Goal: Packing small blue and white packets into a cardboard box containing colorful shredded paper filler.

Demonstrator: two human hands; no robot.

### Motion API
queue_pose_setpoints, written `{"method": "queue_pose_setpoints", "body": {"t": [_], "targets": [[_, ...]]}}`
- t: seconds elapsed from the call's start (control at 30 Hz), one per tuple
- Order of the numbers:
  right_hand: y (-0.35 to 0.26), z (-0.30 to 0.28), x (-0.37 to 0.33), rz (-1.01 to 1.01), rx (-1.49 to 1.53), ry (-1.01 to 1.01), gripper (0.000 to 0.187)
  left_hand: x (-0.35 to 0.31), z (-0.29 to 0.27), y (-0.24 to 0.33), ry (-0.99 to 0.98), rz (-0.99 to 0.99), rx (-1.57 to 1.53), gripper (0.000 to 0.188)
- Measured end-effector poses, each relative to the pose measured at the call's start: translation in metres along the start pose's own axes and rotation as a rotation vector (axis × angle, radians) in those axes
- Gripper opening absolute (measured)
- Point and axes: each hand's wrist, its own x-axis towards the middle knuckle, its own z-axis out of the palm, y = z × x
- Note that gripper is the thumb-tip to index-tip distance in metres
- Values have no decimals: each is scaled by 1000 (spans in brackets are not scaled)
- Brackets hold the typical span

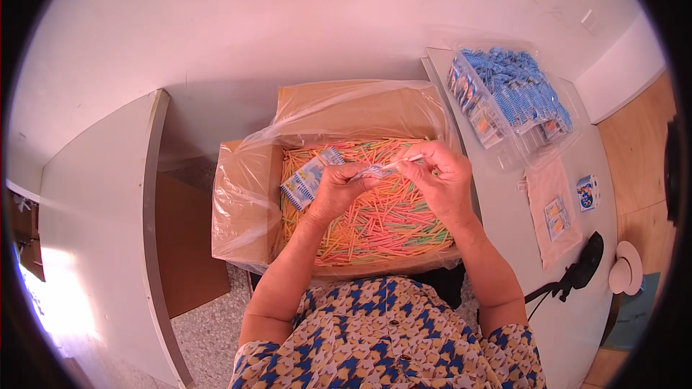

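Note:
Above a cardboard box full of thin pink, orange and green sticks, my two hands meet. A small crinkled, see-through plastic packet is stretched between them. My left hand is closed, pinching its left end. My right hand pinches its right end, where a narrow whitish strip shows at the fingertips. What the packet holds, if anything, is too small to make out. Flat blue-and-white printed packets lie on the sticks just left of my left hand.
Clear plastic film lines the box and hangs over its rim. On the right table stand a clear tub of blue packets, a pinkish cloth with a packet on it, and a black clamp-like device. Another grey-white table is at left.

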Motion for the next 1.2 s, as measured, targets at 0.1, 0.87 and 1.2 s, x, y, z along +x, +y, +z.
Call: {"method": "queue_pose_setpoints", "body": {"t": [0.1, 0.87, 1.2], "targets": [[6, 0, 0, -100, -205, -22, 9, 1, 3, 2, -4, 32, 18, 17], [31, 3, -20, -294, -430, 37, 29, -1, 23, 21, -73, -145, 285, 9], [-10, -143, -91, -52, -298, 154, 36, -2, 8, -7, 41, -41, 40, 17]]}}
